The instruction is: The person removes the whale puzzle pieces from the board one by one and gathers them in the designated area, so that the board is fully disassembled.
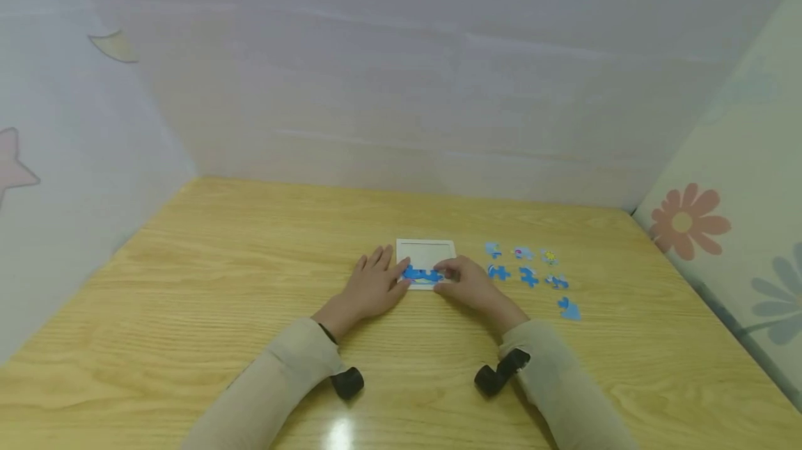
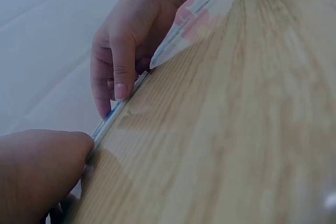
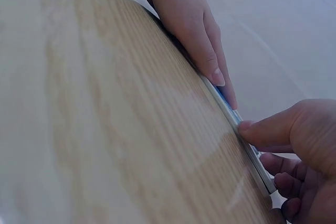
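While the white puzzle frame lay mid-table with only its near row of blue pieces filled, both hands worked there: left hand flat, right hand pinching a piece; seven loose pieces waited just right.

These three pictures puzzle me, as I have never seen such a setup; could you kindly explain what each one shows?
There is no machine here, only a person's two bare hands. The wide picture comes from a camera on the head; the other two come from small cameras on each wrist, looking low across the wooden table. A white puzzle tray lies there with blue pieces along its near edge. The left hand rests flat at the tray's left side; the right hand presses at those pieces. Loose pieces lie to the right.
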### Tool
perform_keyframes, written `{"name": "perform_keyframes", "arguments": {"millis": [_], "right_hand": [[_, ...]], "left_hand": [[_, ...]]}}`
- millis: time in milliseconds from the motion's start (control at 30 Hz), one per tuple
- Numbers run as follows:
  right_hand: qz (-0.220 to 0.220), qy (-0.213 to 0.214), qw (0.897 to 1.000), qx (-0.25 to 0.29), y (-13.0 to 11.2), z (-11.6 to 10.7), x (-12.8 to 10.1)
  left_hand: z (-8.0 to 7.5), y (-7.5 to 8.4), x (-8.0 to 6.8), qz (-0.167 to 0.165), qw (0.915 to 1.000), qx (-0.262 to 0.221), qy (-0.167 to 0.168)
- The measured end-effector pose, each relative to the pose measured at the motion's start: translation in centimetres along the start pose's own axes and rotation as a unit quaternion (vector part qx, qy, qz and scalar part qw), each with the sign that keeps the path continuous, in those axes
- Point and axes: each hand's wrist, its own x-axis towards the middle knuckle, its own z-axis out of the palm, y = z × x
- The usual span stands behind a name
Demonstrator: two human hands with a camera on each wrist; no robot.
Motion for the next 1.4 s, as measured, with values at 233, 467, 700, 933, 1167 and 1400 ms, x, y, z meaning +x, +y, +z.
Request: {"name": "perform_keyframes", "arguments": {"millis": [233, 467, 700, 933, 1167, 1400], "right_hand": [[0.011, 0.006, 1.000, 0.008, -0.09, 0.37, 0.11], [0.039, 0.016, 0.999, 0.031, -0.52, 0.45, 0.25], [0.040, 0.013, 0.999, 0.020, -0.87, 0.27, 0.30], [0.035, 0.008, 0.999, 0.010, -0.81, 0.26, 0.38], [0.026, 0.004, 1.000, 0.007, -0.51, 0.06, 0.45], [0.014, -0.003, 1.000, 0.018, -0.34, -0.32, 0.51]], "left_hand": [[0.23, -0.16, 0.10, -0.002, 1.0000, 0.005, 0.003], [0.35, -0.21, 0.30, -0.007, 1.0000, 0.003, 0.002], [0.23, -0.15, 0.29, -0.008, 1.0000, 0.004, 0.003], [0.30, -0.12, 0.20, -0.005, 1.0000, -0.001, 0.003], [0.26, 0.04, 0.23, -0.001, 1.0000, 0.000, 0.006], [0.47, -0.09, 0.33, -0.006, 0.9999, -0.002, 0.009]]}}
